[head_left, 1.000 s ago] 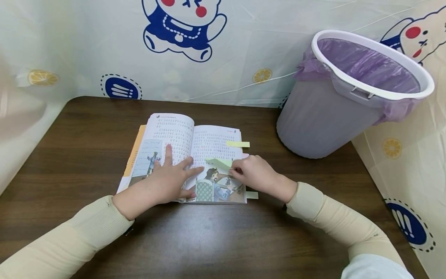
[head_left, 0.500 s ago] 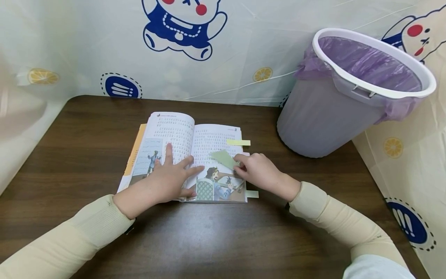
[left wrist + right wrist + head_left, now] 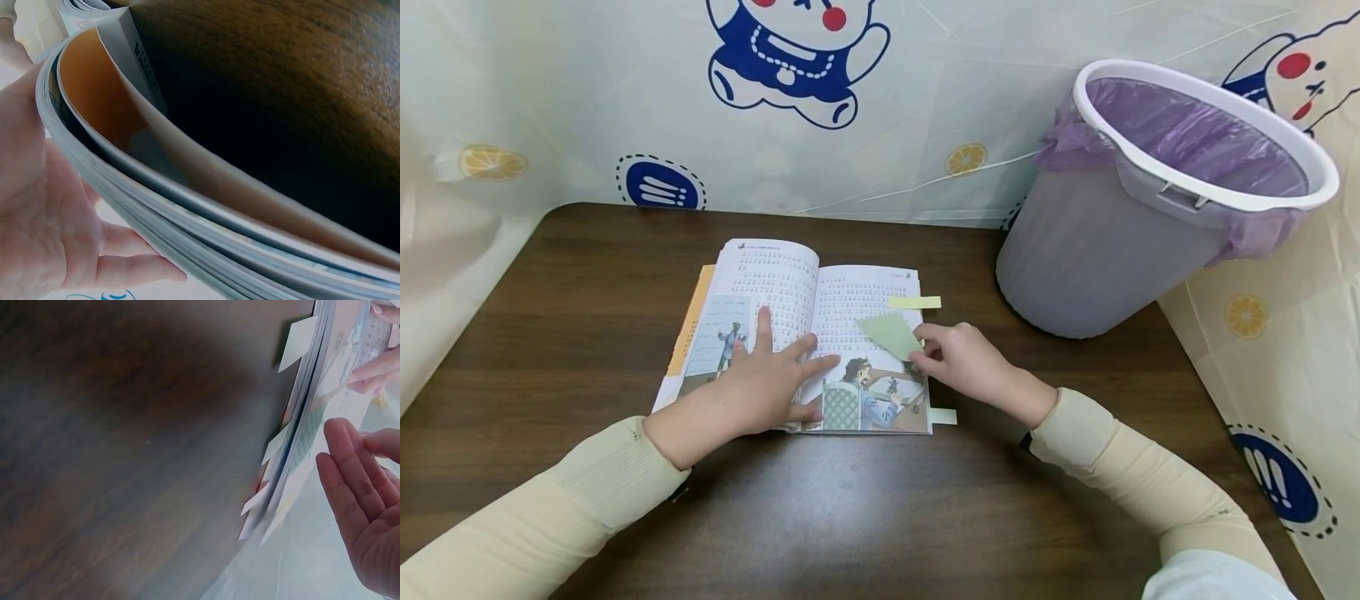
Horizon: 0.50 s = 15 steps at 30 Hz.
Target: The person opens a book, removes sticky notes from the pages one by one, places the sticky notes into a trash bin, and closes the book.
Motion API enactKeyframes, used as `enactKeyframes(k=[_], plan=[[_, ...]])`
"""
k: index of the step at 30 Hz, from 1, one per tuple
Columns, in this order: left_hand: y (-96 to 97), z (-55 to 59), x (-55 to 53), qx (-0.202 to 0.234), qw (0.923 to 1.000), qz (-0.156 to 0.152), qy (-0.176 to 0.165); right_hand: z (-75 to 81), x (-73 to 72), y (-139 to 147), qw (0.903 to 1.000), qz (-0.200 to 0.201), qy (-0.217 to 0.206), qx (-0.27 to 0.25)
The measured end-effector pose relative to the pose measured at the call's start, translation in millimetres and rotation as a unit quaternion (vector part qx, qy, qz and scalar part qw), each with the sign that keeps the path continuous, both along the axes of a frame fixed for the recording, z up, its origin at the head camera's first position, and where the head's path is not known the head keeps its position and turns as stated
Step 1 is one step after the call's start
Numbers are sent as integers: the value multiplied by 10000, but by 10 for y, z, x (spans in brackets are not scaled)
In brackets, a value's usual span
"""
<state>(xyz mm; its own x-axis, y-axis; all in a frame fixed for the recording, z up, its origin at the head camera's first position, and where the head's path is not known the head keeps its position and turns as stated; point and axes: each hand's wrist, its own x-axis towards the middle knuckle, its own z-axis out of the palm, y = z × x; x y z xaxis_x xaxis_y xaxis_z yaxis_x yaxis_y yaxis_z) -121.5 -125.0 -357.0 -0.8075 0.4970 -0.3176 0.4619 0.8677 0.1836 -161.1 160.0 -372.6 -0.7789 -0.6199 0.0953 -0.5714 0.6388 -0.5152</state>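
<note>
An illustrated book (image 3: 857,290) lies open on the brown table. My left hand (image 3: 752,392) rests with spread fingers across its left page and the gutter. In the left wrist view that hand (image 3: 56,212) lies against the book's curved page stack (image 3: 187,219). At the right page's outer edge, my right hand (image 3: 966,362) pinches a pale green sticky note (image 3: 887,333) between thumb and forefinger. The note slants over the text, above a picture of a seated figure. In the right wrist view the right hand (image 3: 365,500) hides the note.
A yellow tab (image 3: 917,302) and a pale green tab (image 3: 943,416) stick out from the book's right edge. Beyond the table's back right stands a grey waste bin (image 3: 1075,250) with a purple liner. A printed curtain (image 3: 887,150) hangs behind the table (image 3: 820,525).
My right hand has moved slightly right and up with the green sticky note, which has turned to show more of its face. The left hand stays on the book.
</note>
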Motion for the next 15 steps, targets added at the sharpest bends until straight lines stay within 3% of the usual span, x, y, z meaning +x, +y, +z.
enactKeyframes(k=[7, 10, 15], plan=[[6, 7, 3, -13, 10000, 3, 54, 33, -15, 50, 9987, -262, -403, -153], [8, 12, 6, -34, 10000, 13, 53, 13, -3, 43, 9994, -201, -250, -140], [10, 16, 7, -48, 10000, 20, 22, -21, 75, -10, 9990, 366, 235, -113]])
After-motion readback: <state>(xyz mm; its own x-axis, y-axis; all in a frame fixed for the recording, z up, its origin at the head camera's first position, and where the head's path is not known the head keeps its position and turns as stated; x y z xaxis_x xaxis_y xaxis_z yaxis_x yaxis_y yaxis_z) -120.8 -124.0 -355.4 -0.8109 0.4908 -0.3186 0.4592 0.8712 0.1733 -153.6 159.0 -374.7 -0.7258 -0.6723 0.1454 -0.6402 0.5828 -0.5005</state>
